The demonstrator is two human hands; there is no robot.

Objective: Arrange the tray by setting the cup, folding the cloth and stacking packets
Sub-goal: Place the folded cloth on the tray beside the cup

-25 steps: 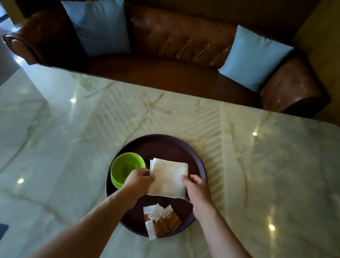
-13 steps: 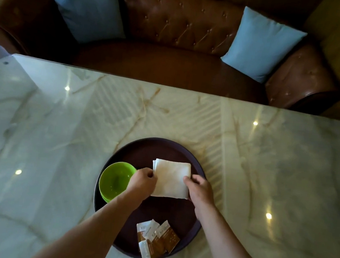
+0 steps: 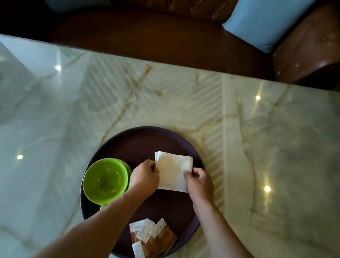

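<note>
Both hands, left hand [image 3: 144, 178] and right hand [image 3: 199, 186], still pinching folded cloth [image 3: 172, 172]; view nearer.

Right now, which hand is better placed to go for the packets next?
Right, probably. The right hand sits above the packets, with bare tray between. The left hand is about as near, but its forearm lies beside the green cup.

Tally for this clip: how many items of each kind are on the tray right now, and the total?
Green cup: 1
White folded cloth, pinched at its sides by the left hand and the right hand: 1
Packets, overlapping at the tray's near edge: at least 4; exact number unclear
Total: at least 6
</note>
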